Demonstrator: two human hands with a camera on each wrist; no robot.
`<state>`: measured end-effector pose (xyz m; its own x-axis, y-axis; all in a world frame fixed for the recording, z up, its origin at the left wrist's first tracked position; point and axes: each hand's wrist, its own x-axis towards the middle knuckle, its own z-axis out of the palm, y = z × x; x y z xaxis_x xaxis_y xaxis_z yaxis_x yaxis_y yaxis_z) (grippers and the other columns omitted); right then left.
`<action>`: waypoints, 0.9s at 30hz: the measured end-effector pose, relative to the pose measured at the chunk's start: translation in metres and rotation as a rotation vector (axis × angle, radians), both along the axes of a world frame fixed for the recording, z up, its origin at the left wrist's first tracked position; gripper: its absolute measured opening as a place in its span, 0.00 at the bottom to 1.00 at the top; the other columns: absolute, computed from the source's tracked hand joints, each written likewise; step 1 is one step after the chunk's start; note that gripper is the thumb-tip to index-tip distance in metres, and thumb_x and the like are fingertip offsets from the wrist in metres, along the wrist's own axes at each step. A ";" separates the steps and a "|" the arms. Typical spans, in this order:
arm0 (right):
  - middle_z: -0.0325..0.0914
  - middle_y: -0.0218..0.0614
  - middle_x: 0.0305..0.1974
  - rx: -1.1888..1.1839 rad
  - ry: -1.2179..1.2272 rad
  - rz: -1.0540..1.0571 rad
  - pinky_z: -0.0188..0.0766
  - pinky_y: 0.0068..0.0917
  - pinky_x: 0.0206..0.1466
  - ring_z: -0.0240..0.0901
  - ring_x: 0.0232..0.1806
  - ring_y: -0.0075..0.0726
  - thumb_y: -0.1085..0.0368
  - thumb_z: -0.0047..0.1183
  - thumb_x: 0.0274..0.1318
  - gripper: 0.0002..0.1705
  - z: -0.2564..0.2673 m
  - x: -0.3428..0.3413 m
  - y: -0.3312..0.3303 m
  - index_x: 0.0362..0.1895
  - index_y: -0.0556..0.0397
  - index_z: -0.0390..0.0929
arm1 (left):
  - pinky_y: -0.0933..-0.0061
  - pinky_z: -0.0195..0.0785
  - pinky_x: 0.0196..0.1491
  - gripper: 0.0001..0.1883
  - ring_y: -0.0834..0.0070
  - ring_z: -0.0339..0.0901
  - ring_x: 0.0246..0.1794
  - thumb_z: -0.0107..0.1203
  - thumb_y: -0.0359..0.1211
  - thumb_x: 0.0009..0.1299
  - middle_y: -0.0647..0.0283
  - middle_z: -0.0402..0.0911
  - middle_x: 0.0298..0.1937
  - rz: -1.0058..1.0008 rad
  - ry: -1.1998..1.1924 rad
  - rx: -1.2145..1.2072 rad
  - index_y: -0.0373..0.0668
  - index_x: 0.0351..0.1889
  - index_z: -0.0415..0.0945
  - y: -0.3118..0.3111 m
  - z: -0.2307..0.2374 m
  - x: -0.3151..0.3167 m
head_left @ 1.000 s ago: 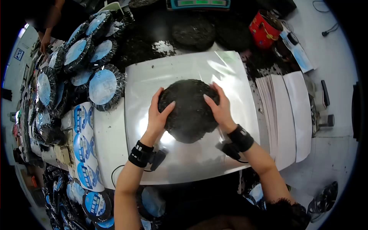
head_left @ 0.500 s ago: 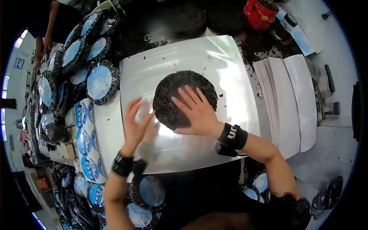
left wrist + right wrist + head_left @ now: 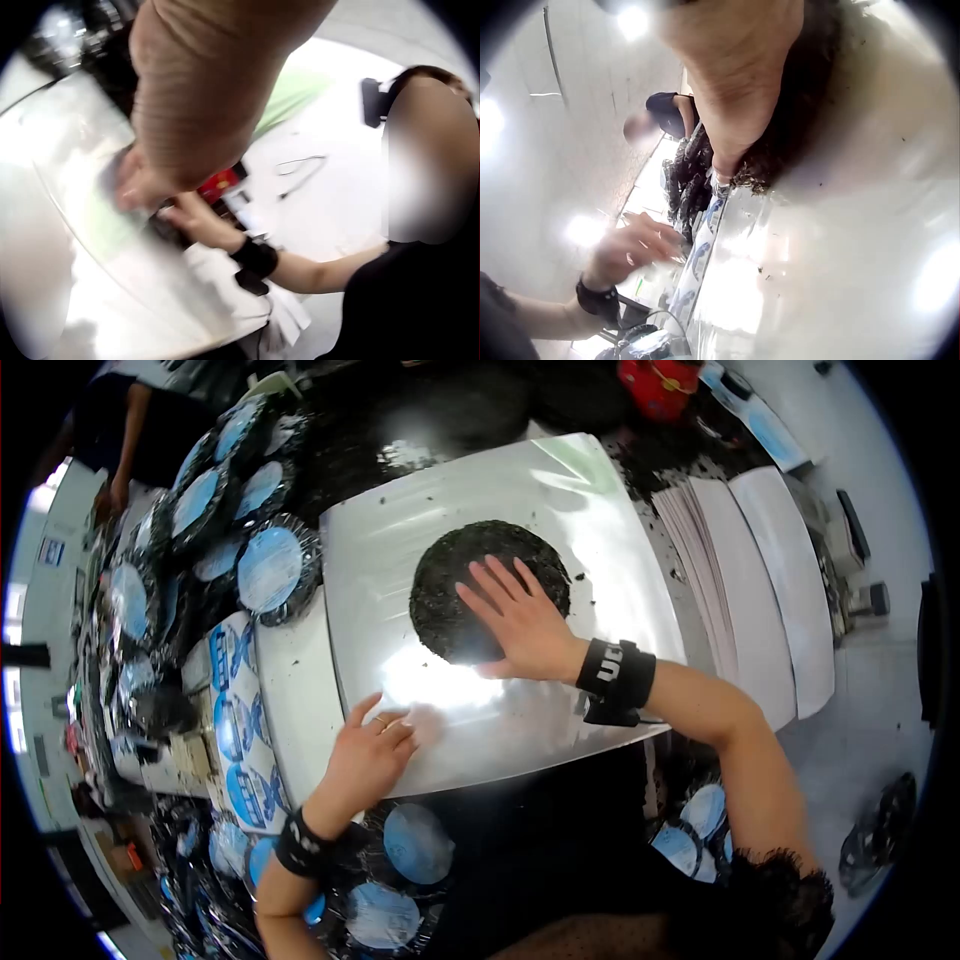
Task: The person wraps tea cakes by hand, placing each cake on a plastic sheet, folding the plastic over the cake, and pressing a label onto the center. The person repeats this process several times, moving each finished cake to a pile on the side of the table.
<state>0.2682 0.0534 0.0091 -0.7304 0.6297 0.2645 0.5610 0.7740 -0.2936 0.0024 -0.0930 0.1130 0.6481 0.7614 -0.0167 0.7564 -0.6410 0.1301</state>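
Disc [image 3: 440,588], dark and rough-edged, lies flat on a shiny sheet [image 3: 370,600], towards its far side. The right hand [image 3: 525,632] rests on it, palm down with fingers spread, its grip released. The left hand [image 3: 372,762] is over the sheet's near left edge, grip released too, fingers loosely bent and closed on nothing; whether it touches the sheet I cannot tell.

Small dark crumbs [image 3: 580,576] dot the sheet, which reflects bright light. The white worktop [image 3: 292,685] shows to its left, beside a strip of blue-and-white labels [image 3: 238,735]. Wrapped discs [image 3: 270,568] with pale blue labels are heaped farther left. Beyond the sheet are dark scraps [image 3: 725,465] and a red pot [image 3: 658,388]; to its right lie white papers [image 3: 745,575].

Around this, the room has a pale floor [image 3: 865,705] and, at upper left, another person [image 3: 130,435], partly in view.
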 end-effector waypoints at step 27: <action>0.57 0.64 0.75 -0.153 0.409 -0.112 0.64 0.49 0.73 0.59 0.74 0.70 0.60 0.66 0.58 0.27 0.021 0.043 0.011 0.60 0.56 0.80 | 0.44 0.67 0.58 0.44 0.43 0.72 0.58 0.78 0.50 0.53 0.50 0.77 0.56 0.829 -0.778 -0.084 0.32 0.63 0.74 0.096 -0.094 0.115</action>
<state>0.3111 0.0640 0.0296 -0.5104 0.7530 0.4153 0.4526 0.6459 -0.6148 0.1175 0.0035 0.0193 -0.1971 0.9755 0.0981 0.6385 0.0518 0.7678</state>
